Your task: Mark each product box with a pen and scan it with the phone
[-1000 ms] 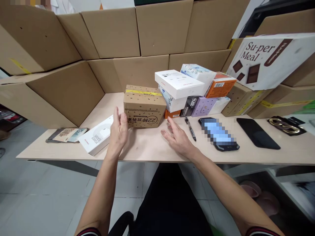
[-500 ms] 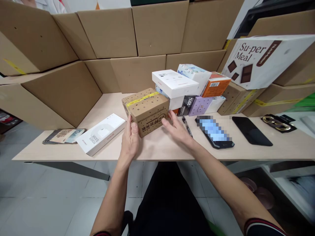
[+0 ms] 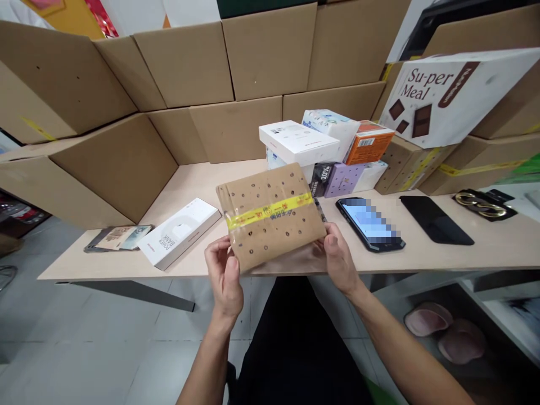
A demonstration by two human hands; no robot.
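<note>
Between my two hands is a brown cardboard box (image 3: 274,233) with small printed marks and a strip of yellow tape across the face turned toward me. My left hand (image 3: 225,278) grips its lower left corner, thumb in front and fingers curled behind. At its lower right corner my right hand (image 3: 337,256) holds on, fingertips partly hidden by the box. The box is tilted up near the table's front edge. To the left lies a white power bank box (image 3: 179,233). A phone with a blurred screen (image 3: 371,225) lies right of the box.
Behind stands a pile with a white flat box (image 3: 298,142), an orange box (image 3: 369,143) and a purple box (image 3: 343,180). Large cartons (image 3: 236,129) wall the table (image 3: 101,264). A black phone (image 3: 434,219), gold-ringed item (image 3: 481,203) and banknotes (image 3: 120,237) also lie there.
The brown box has come up and toward me, tipping so its taped top faces me. Both hands have moved closer to the front edge with it, and the pen is now hidden.
</note>
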